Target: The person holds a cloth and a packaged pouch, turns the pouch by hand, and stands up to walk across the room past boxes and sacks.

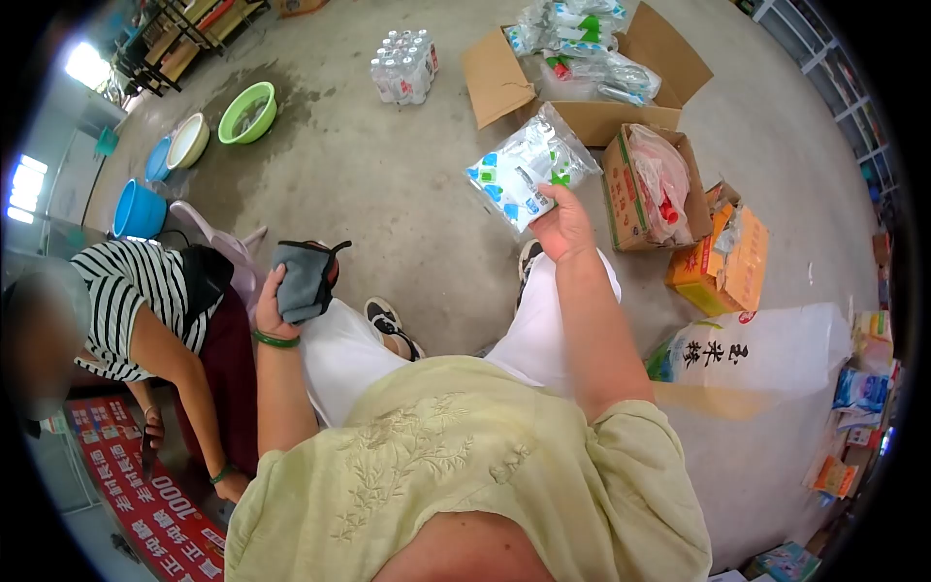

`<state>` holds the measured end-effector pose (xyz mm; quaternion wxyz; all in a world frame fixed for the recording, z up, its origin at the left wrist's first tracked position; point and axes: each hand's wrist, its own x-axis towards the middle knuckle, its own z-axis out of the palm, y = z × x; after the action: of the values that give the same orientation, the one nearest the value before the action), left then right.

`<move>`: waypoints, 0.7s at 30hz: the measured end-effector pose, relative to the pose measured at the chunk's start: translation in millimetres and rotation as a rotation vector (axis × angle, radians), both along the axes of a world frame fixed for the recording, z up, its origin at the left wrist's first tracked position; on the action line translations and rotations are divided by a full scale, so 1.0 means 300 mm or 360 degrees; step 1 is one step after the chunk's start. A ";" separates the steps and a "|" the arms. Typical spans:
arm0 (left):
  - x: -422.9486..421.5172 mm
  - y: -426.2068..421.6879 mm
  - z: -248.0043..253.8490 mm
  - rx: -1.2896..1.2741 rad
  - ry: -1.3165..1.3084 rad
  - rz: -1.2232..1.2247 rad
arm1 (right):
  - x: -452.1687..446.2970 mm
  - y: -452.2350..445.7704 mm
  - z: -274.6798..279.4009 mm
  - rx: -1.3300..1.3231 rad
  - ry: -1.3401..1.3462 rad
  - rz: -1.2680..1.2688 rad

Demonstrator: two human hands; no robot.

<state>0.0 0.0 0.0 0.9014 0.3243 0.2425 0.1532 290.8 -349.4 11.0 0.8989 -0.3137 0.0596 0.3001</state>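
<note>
My left hand (273, 308) is closed on a folded grey cloth (307, 281) with dark edging, held above my left thigh. Beyond my right knee, my right hand (562, 225) grips the lower corner of a clear plastic packet (529, 170) with blue and green print. Just past that packet stands an open cardboard box (621, 121) filled with similar plastic packets. A smaller carton (626, 199) holding a pink plastic bag is to the right of my right hand.
A person in a striped top (126, 291) sits close on my left, holding a dark tool. An orange carton (722, 257) and a white sack (766, 354) lie at right. Bottled water (404, 68), a green basin (247, 112) and a blue bucket (139, 210) stand farther off.
</note>
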 end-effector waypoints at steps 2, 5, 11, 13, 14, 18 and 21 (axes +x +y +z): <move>0.007 -0.008 0.010 -0.0034 -0.0025 -0.0031 | -0.002 0.004 0.010 -0.0035 0.0071 -0.0033; 0.016 -0.017 0.041 0.0031 -0.0011 -0.0008 | -0.007 0.010 0.017 0.0013 0.0062 -0.0001; 0.039 -0.088 0.091 -0.0032 -0.0043 -0.0039 | -0.013 0.005 0.036 0.0025 0.0051 -0.0018; 0.022 -0.055 0.059 -0.0012 -0.0057 -0.0040 | -0.014 0.009 0.030 0.0027 0.0065 -0.0027; 0.013 -0.047 0.043 -0.0003 -0.0067 -0.0043 | -0.015 0.006 0.027 0.0017 0.0083 -0.0037; 0.023 -0.049 0.045 -0.0004 -0.0032 0.0014 | -0.008 0.006 0.031 0.0052 0.0091 0.0044; 0.024 -0.080 0.080 -0.0061 0.0014 0.0072 | -0.007 0.000 0.000 0.0050 0.0075 0.0031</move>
<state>7.3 -24.1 24.0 0.9027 0.3022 0.2566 0.1674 288.7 -349.5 11.0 0.8991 -0.2929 0.0728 0.3170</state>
